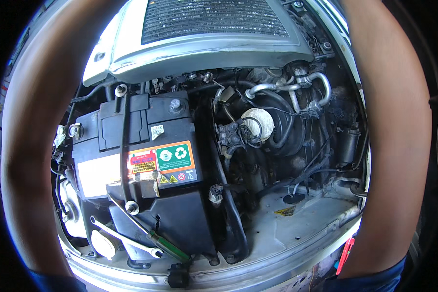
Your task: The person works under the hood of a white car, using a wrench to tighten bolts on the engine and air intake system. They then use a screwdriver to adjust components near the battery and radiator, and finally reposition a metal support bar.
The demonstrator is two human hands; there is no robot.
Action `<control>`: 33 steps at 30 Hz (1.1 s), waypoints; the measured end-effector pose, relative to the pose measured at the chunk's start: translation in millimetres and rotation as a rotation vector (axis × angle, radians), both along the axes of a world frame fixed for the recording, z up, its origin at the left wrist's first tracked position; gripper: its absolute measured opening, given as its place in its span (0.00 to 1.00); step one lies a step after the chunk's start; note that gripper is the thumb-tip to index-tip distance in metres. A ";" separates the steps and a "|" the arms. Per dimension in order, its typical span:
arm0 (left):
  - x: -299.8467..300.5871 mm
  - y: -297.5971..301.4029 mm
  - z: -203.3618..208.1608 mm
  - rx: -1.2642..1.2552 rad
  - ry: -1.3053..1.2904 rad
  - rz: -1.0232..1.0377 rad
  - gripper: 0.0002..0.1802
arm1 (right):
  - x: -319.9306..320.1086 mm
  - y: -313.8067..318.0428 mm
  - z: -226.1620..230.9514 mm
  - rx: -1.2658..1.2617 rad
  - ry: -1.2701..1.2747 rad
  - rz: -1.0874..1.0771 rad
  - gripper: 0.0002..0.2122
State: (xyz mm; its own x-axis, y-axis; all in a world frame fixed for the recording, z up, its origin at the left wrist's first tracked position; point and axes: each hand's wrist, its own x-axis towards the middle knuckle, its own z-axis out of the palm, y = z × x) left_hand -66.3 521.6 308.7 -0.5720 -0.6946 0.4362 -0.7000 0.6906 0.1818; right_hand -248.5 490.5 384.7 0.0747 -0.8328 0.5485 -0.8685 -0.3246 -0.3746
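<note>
Both of my forearms rise along the sides of the head view and run out past its top edge, so my left hand and my right hand are hidden. Between the arms lies an engine bay with a black car battery [90, 153], held down by a dark bar [126, 117]. A screwdriver with a green handle [169, 247] leans on the battery's front side. Beside it, a combination wrench [126, 238] lies slanted, one end near the screwdriver handle. Farther back, a silver cover with a finned grille [214, 22] sits nearest to where my arms leave the picture.
A white round cap [103, 244] is at the front left, and a black connector [178, 276] rests on the front rim. Metal pipes [321, 85], hoses and a white round part [258, 124] fill the right side. Something red [345, 255] shows beside my right arm.
</note>
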 end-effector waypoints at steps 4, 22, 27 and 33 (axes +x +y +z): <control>-9.2 45.8 18.5 0.071 0.065 -0.151 0.17 | -4.3 -47.8 14.8 0.103 -0.244 0.124 0.22; 17.1 -57.6 -43.5 -0.046 -0.086 0.360 0.14 | -2.8 29.3 -18.7 -0.209 0.190 0.166 0.23; 25.1 48.1 20.2 0.382 0.270 -0.088 0.11 | -12.1 6.9 8.4 0.034 -0.029 0.112 0.24; -1.7 99.0 52.5 0.758 0.463 -0.173 0.19 | -17.8 -8.6 15.1 0.055 -0.055 0.088 0.25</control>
